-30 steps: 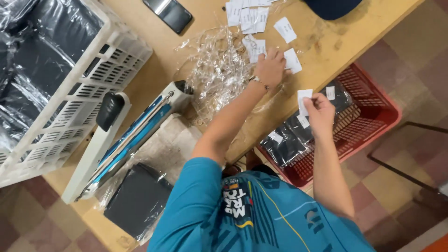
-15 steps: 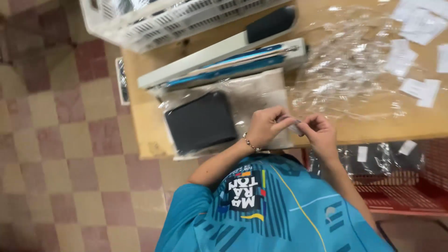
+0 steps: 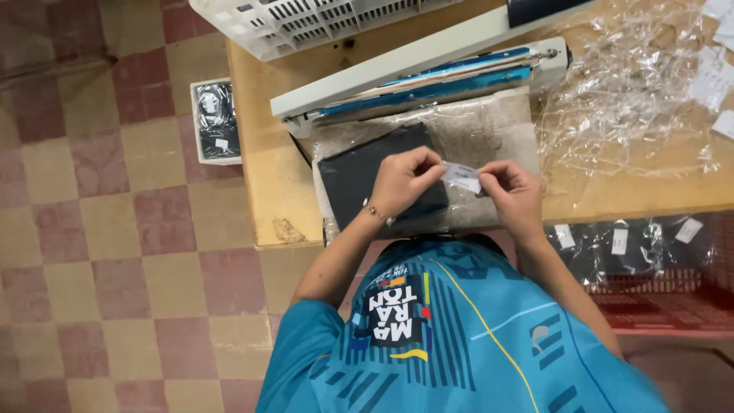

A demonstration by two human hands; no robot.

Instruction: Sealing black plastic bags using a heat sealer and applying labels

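Note:
Both my hands pinch a small white label between them, just above a black folded item in a clear bag. My left hand grips the label's left end. My right hand grips its right end. The bagged black item lies on a worn grey pad at the near edge of the wooden table. Right behind the pad stands a white heat sealer with a blue bar.
A heap of empty clear bags and loose white labels lies at the right. A white slatted crate stands at the far edge. A red basket holds labelled black packs below the table. A small box sits on the tiled floor.
The view has swung from the red basket and label pile to the black bagged item. Both hands came together over it and now hold a label between them.

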